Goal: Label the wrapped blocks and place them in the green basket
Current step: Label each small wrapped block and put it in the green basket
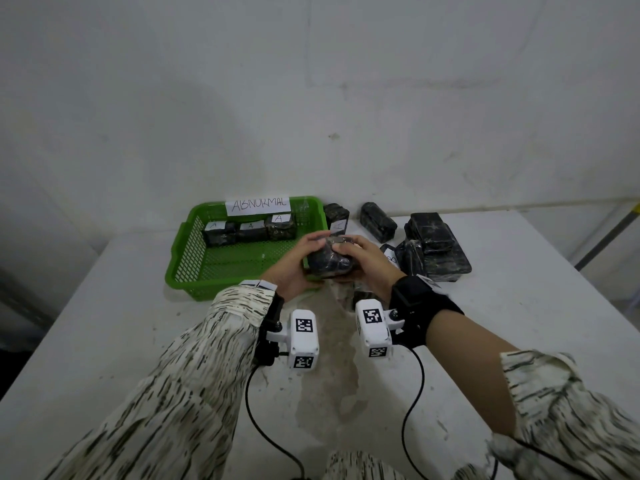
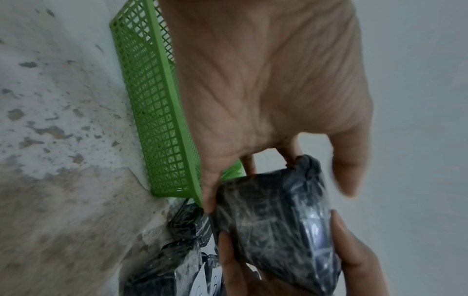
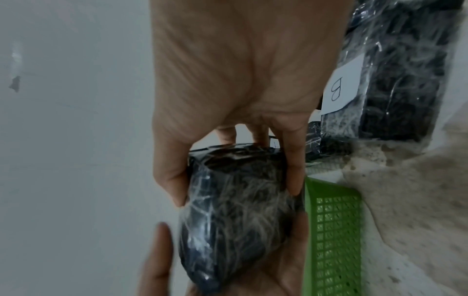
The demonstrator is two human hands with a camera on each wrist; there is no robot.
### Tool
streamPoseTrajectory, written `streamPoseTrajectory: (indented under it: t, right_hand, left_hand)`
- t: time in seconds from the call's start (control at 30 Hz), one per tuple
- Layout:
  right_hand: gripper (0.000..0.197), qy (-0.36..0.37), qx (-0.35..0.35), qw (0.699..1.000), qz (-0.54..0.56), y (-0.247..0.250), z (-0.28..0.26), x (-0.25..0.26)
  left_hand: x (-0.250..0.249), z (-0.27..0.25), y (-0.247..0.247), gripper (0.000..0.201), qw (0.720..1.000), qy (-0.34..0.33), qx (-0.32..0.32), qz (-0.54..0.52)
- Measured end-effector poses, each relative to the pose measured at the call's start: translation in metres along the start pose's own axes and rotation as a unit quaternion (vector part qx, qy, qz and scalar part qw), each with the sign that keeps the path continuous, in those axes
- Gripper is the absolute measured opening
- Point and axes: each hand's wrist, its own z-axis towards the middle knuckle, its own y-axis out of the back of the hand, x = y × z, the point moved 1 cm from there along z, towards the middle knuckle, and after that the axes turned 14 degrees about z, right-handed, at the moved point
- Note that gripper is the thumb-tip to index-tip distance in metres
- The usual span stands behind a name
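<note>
Both hands hold one black film-wrapped block point(image 1: 329, 263) just above the near right corner of the green basket point(image 1: 194, 258). My left hand point(image 1: 308, 252) cups its left side, fingers curled round the far edge. My right hand point(image 1: 349, 252) grips its right end between thumb and fingers, as the right wrist view shows on the block point(image 3: 238, 210). No label shows on the held block point(image 2: 273, 220). Three blocks with white "A" labels point(image 1: 251, 230) stand along the basket's far wall.
A paper sign reading ABNORMAL point(image 1: 258, 205) is fixed to the basket's back rim. Several more wrapped blocks point(image 1: 434, 247) lie heaped to the right, one of them point(image 3: 395, 66) carrying a "B" label point(image 3: 341, 88). Another labelled block point(image 1: 336, 216) stands behind the hands. The wall is close behind.
</note>
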Motion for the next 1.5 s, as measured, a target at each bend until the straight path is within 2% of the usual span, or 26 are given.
streamPoseTrajectory:
  t: [0.13, 0.23, 0.3, 0.43, 0.57, 0.6, 0.67, 0.73, 0.8, 0.83, 0.9, 0.93, 0.97, 1.0, 1.03, 1.1, 1.17, 1.23, 1.3, 1.37, 1.43, 1.5]
  right_hand:
    - [0.031, -0.021, 0.033, 0.999, -0.006, -0.001, -0.007, -0.001]
    - [0.042, -0.039, 0.05, 0.997, -0.053, -0.003, -0.006, -0.001]
    - [0.049, -0.032, 0.027, 0.995, -0.093, -0.005, -0.002, -0.001]
    - [0.048, -0.008, 0.014, 0.994, -0.112, -0.014, 0.0, 0.004]
    - [0.086, 0.002, 0.062, 0.981, -0.185, -0.017, 0.006, 0.001]
    - [0.085, 0.003, 0.058, 0.98, -0.191, -0.017, 0.008, 0.0]
    - [0.071, 0.005, 0.051, 0.982, -0.18, -0.017, 0.008, 0.001]
    - [0.068, 0.032, 0.049, 0.982, -0.182, -0.016, 0.013, 0.0]
    - [0.066, 0.118, 0.056, 0.965, -0.226, -0.019, 0.016, -0.002]
    - [0.063, 0.171, 0.072, 0.948, -0.259, -0.022, 0.016, -0.003]
    - [0.051, 0.263, 0.096, 0.894, -0.349, -0.026, 0.019, -0.011]
    - [0.046, 0.291, 0.1, 0.866, -0.395, -0.028, 0.018, -0.014]
    - [0.044, 0.294, 0.106, 0.851, -0.422, -0.028, 0.019, -0.017]
    - [0.045, 0.275, 0.112, 0.853, -0.428, -0.03, 0.018, -0.019]
    - [0.046, 0.247, 0.127, 0.87, -0.407, -0.031, 0.018, -0.021]
    - [0.046, 0.194, 0.129, 0.92, -0.314, -0.036, 0.015, -0.017]
    - [0.036, 0.147, 0.081, 0.962, -0.214, -0.042, 0.017, -0.012]
    - [0.022, 0.064, 0.05, 0.984, -0.158, -0.049, 0.021, -0.01]
    - [0.045, -0.043, 0.054, 0.986, -0.153, -0.053, 0.028, -0.015]
    - [0.056, -0.116, 0.062, 0.984, -0.123, -0.063, 0.034, -0.018]
    - [0.05, -0.149, 0.055, 0.986, -0.05, -0.074, 0.042, -0.02]
    - [0.027, -0.164, 0.038, 0.986, -0.017, -0.09, 0.05, -0.019]
  left_hand:
    - [0.0, 0.004, 0.005, 0.022, 0.999, 0.003, -0.045, 0.013]
    - [0.002, 0.005, 0.007, 0.018, 0.997, 0.008, -0.069, 0.023]
    - [0.005, 0.004, 0.007, 0.014, 0.997, 0.013, -0.07, 0.017]
    - [0.01, 0.001, 0.01, 0.046, 0.998, 0.056, -0.03, 0.003]
    - [0.011, -0.003, 0.021, 0.057, 0.995, 0.095, -0.036, -0.014]
    - [0.013, -0.004, 0.025, 0.063, 0.994, 0.101, -0.035, -0.028]
    - [0.017, -0.006, 0.032, 0.074, 0.992, 0.107, -0.04, -0.045]
    - [0.022, -0.007, 0.039, 0.077, 0.992, 0.109, -0.043, -0.053]
    - [0.025, -0.007, 0.044, 0.074, 0.992, 0.101, -0.045, -0.061]
    - [0.024, -0.008, 0.046, 0.074, 0.992, 0.096, -0.044, -0.067]
    - [0.021, -0.009, 0.05, 0.075, 0.99, 0.088, -0.051, -0.093]
    - [0.019, -0.01, 0.051, 0.071, 0.988, 0.086, -0.058, -0.111]
    - [0.016, -0.011, 0.052, 0.062, 0.985, 0.083, -0.066, -0.133]
    - [0.015, -0.01, 0.055, 0.049, 0.982, 0.079, -0.081, -0.148]
    - [0.015, -0.009, 0.057, 0.036, 0.98, 0.076, -0.098, -0.156]
    - [0.016, -0.008, 0.062, 0.023, 0.981, 0.058, -0.127, -0.139]
    - [0.019, -0.006, 0.069, 0.033, 0.981, 0.032, -0.145, -0.126]
    - [0.02, -0.008, 0.072, 0.039, 0.979, 0.014, -0.148, -0.136]
    - [0.018, -0.01, 0.078, 0.041, 0.977, 0.007, -0.168, -0.135]
    - [0.016, -0.01, 0.089, 0.041, 0.976, 0.007, -0.188, -0.111]
    - [0.013, -0.009, 0.106, 0.043, 0.978, 0.023, -0.205, -0.039]
    - [0.011, -0.008, 0.126, 0.059, 0.965, 0.028, -0.245, 0.094]
